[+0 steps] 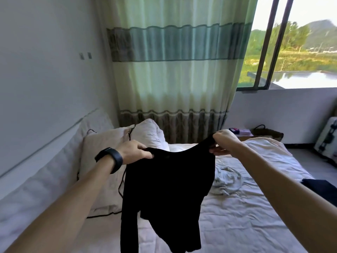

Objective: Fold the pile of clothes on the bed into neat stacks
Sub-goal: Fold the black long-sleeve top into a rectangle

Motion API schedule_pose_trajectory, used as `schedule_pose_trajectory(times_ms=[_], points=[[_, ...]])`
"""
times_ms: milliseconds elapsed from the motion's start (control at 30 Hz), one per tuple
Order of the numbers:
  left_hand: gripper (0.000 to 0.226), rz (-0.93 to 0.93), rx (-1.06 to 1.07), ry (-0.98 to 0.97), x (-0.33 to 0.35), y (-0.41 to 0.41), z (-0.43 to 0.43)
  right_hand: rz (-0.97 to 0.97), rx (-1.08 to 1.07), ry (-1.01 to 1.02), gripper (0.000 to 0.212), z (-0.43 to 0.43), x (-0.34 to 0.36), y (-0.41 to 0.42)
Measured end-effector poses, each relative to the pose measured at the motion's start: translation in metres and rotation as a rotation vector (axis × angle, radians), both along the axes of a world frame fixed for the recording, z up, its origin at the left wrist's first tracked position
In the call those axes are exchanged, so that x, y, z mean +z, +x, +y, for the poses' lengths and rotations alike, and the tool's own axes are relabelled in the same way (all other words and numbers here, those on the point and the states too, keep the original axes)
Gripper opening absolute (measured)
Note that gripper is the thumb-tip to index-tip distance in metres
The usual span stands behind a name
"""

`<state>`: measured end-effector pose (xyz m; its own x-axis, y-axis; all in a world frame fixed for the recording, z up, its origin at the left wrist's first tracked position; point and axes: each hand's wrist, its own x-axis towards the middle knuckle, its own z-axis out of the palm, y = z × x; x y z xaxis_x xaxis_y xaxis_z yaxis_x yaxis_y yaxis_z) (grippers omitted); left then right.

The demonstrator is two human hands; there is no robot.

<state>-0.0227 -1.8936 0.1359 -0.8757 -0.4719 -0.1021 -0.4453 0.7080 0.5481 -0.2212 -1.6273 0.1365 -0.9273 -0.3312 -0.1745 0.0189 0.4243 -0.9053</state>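
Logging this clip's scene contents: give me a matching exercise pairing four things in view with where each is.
Things:
1. black top
2. light grey garment
3. smartwatch
4. suitcase

Places:
A. on the left wrist
B. crumpled on the bed
C. on the floor at far right
D. held up between the left hand and the right hand

Pairs: 1-D, 2-B, 3-A, 4-C

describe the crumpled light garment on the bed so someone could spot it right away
Start at the white bed. Just right of the black top hanging from both hands lies a crumpled pale grey garment. It is loose and bunched, lighter than the dark clothing at the bed's right edge.
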Motion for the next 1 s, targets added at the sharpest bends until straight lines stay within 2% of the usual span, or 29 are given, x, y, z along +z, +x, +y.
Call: schedule_pose_trajectory(times_ms=[100,167,267,333,433,500,567,633,733,800,900,1000], points=[[0.023,0.118,0.108,-0.072,0.003,0.0,0.0,0.058,-0.069,-0.142,0.009,0.004,-0.01,0.003],[0.027,0.227,0.233,-0.208,0.01,0.003,0.003,0.151,-0.066,-0.111,0.015,0.011,-0.013,-0.001],[0.041,0.379,0.413,-0.285,0.027,0.01,0.01,0.556,0.0,0.252,0.022,0.03,-0.009,-0.006],[0.042,0.463,0.458,-0.234,0.036,0.015,0.015,0.656,0.04,0.371,0.026,0.043,-0.004,-0.008],[0.04,0.44,0.362,-0.083,0.04,0.015,0.032,0.432,0.013,0.276,0.017,0.058,0.003,-0.011],[0.047,0.398,0.224,0.074,0.042,0.012,0.042,0.267,0.037,0.177,0.02,0.061,0.005,-0.007],[0.05,0.348,0.144,0.137,0.043,0.01,0.047,0.143,0.09,0.087,0.025,0.062,0.007,0.0],[0.045,0.292,0.128,0.122,0.045,0.008,0.05,0.046,0.121,-0.016,0.029,0.062,0.008,0.005],[0.039,0.188,0.198,-0.096,0.044,0.005,0.052,-0.05,0.111,-0.173,0.024,0.059,0.011,0.011],[0.04,0.18,0.224,-0.146,0.042,0.003,0.053,-0.087,0.09,-0.31,0.017,0.055,0.009,0.016],[0.036,0.268,0.245,-0.095,0.035,0.008,0.054,-0.063,0.085,-0.401,0.016,0.053,0.001,0.024],[0.03,0.553,0.268,-0.024,0.025,0.018,0.065,0.031,0.108,-0.342,0.024,0.059,-0.007,0.036]])
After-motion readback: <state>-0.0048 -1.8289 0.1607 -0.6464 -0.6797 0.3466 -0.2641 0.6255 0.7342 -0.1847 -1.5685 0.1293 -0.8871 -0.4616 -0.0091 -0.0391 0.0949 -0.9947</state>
